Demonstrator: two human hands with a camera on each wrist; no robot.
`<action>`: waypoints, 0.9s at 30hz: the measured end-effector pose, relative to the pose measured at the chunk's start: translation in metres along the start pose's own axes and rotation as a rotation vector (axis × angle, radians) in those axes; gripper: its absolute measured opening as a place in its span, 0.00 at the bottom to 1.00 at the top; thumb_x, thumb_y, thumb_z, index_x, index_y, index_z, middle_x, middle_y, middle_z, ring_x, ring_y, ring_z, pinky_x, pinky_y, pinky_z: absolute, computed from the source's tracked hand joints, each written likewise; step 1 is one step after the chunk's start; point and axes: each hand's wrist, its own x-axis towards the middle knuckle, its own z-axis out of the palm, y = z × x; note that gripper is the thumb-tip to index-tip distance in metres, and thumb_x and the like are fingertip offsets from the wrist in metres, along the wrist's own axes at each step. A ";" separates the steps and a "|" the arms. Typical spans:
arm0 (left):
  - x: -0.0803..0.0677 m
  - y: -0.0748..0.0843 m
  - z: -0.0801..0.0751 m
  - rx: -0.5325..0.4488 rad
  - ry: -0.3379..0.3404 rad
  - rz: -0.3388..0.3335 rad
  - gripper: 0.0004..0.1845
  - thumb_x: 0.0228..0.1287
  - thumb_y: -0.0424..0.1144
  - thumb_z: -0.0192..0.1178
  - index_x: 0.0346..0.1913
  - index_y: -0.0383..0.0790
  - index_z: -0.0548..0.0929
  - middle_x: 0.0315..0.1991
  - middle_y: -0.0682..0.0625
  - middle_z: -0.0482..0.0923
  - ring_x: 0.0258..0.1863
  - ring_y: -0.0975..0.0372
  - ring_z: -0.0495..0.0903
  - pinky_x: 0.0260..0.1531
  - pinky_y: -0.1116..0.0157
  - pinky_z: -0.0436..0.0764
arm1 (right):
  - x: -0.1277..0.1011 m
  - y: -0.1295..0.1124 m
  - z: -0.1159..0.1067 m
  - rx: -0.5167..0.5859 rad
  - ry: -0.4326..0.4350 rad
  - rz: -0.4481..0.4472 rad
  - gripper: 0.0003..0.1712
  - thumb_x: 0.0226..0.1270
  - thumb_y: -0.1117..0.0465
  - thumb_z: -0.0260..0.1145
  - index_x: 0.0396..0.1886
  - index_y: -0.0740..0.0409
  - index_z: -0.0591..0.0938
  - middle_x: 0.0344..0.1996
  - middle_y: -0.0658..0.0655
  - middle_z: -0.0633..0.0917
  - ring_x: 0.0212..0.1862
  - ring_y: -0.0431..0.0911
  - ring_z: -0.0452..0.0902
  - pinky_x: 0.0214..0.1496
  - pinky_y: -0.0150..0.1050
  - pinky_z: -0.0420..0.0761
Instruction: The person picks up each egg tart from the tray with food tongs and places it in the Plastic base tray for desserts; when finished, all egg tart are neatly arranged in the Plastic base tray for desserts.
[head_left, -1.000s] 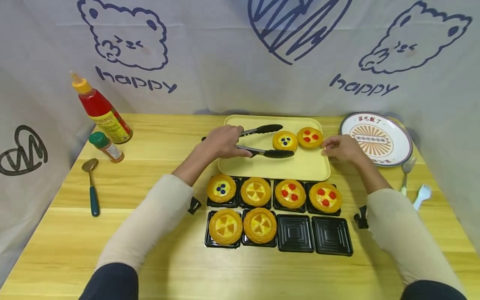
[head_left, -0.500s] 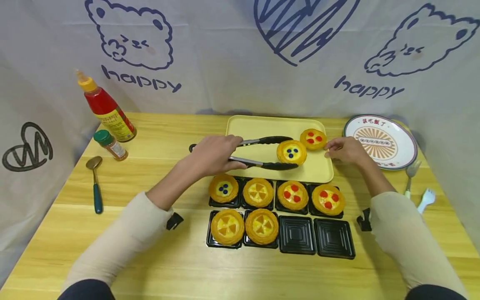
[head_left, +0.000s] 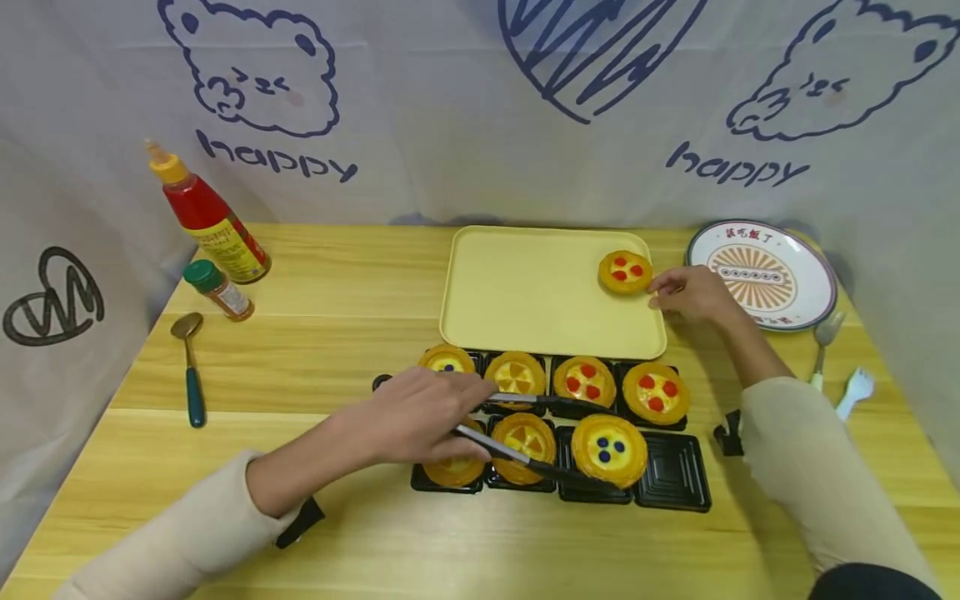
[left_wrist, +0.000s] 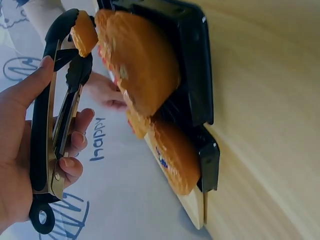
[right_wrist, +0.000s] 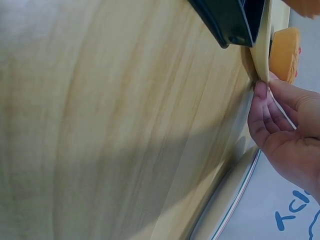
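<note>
The blueberry tart point(head_left: 609, 450) sat between the black tips of the tongs point(head_left: 517, 454), over the third black cup point(head_left: 596, 487) of the front row; whether it already rested in the cup or hung just above it could not be told from the head view. The left hand point(head_left: 420, 417) gripped the tongs with fingers curled round both arms, squeezing them narrow on the tart. In the left wrist view the tongs point(left_wrist: 55, 125) ran up from the palm to a tart edge point(left_wrist: 84, 34) pinched at their tips.

Beside it to the left lay two tarts with orange wedges point(head_left: 522, 437), partly covered by the hand, and to the right stood one bare black cup point(head_left: 670, 481). The back row held four filled cups, among them two red-dotted tarts point(head_left: 657, 392).

Behind the cups lay the yellow tray point(head_left: 525, 292) with one red-dotted tart point(head_left: 625, 272) at its right edge. The right hand point(head_left: 693, 293) rested at that edge, its fingertips point(right_wrist: 262, 92) curled lightly against the tray rim, holding it.

Farther out, on the wooden table point(head_left: 330, 275), stood a patterned plate point(head_left: 761, 273), a ketchup bottle point(head_left: 206, 218), a small spice jar point(head_left: 217, 290) and a spoon point(head_left: 189, 367).
</note>
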 end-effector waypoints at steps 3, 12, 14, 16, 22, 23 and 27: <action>-0.002 0.003 0.005 0.003 -0.002 0.008 0.34 0.58 0.64 0.58 0.55 0.40 0.75 0.38 0.53 0.81 0.23 0.68 0.69 0.17 0.76 0.65 | 0.001 0.000 -0.002 -0.001 -0.009 0.008 0.17 0.62 0.58 0.66 0.44 0.68 0.82 0.35 0.64 0.83 0.28 0.40 0.72 0.28 0.33 0.71; -0.001 0.002 0.019 0.015 -0.054 -0.024 0.36 0.56 0.65 0.59 0.57 0.39 0.75 0.40 0.53 0.81 0.22 0.69 0.67 0.17 0.76 0.64 | 0.003 -0.003 -0.001 -0.009 0.003 -0.014 0.17 0.61 0.58 0.67 0.43 0.68 0.82 0.32 0.62 0.83 0.27 0.39 0.72 0.28 0.32 0.71; -0.002 0.001 0.019 -0.003 -0.064 -0.034 0.38 0.55 0.66 0.59 0.58 0.38 0.74 0.41 0.52 0.81 0.24 0.69 0.69 0.20 0.75 0.68 | 0.003 -0.003 -0.001 0.003 0.002 -0.012 0.17 0.61 0.59 0.67 0.43 0.69 0.82 0.31 0.61 0.83 0.26 0.38 0.72 0.26 0.32 0.71; -0.003 0.001 0.017 -0.034 -0.066 -0.042 0.40 0.54 0.66 0.60 0.60 0.37 0.73 0.44 0.51 0.81 0.27 0.68 0.73 0.24 0.73 0.73 | 0.002 -0.003 -0.001 0.003 0.005 -0.016 0.17 0.61 0.59 0.67 0.43 0.69 0.82 0.30 0.60 0.83 0.26 0.38 0.72 0.26 0.31 0.71; -0.002 -0.004 0.005 -0.121 -0.048 -0.052 0.43 0.53 0.64 0.63 0.63 0.36 0.70 0.50 0.49 0.80 0.33 0.65 0.77 0.29 0.69 0.77 | 0.001 -0.001 -0.001 -0.012 0.006 -0.004 0.17 0.62 0.58 0.67 0.43 0.68 0.82 0.32 0.62 0.84 0.26 0.38 0.72 0.27 0.32 0.71; -0.001 -0.006 0.003 -0.131 -0.043 -0.056 0.43 0.53 0.64 0.63 0.63 0.37 0.70 0.48 0.50 0.81 0.31 0.65 0.76 0.27 0.69 0.75 | 0.001 -0.001 -0.001 -0.017 0.002 0.003 0.17 0.62 0.58 0.67 0.43 0.68 0.82 0.33 0.62 0.83 0.26 0.38 0.72 0.27 0.32 0.71; 0.013 -0.017 -0.008 -0.152 -0.005 -0.069 0.43 0.53 0.64 0.63 0.64 0.36 0.70 0.46 0.50 0.80 0.25 0.66 0.71 0.23 0.71 0.71 | 0.001 0.000 0.000 -0.032 -0.004 0.013 0.17 0.63 0.57 0.66 0.44 0.66 0.82 0.34 0.62 0.83 0.27 0.40 0.71 0.29 0.34 0.70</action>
